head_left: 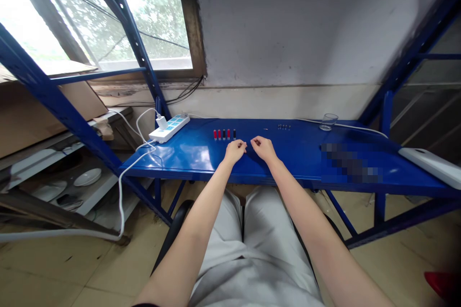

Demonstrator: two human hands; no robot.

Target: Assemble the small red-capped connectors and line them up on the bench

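Note:
My left hand (236, 150) is above the blue table (187, 156), its fingers curled together in a pinch. A short gap to the right, my right hand (263, 147) is also closed, fingertips pointing toward the left one. Whatever either hand pinches is too small or hidden to name. Just beyond my left hand stands a row of several small red and black cylinders with metallic ends, among them a red one (215, 135) and a black one (234, 134). Several tiny metallic pieces (284, 127) are lined up farther back on the right, with a tiny reddish piece (265, 129) left of them.
A white power strip (169, 128) with a plug and cables lies at the table's left. Toward the back right is a clear glass (328, 122). A blurred-out dark object (347, 162) and a white device (432, 165) occupy the right side. Blue rack posts (135, 33) flank the table.

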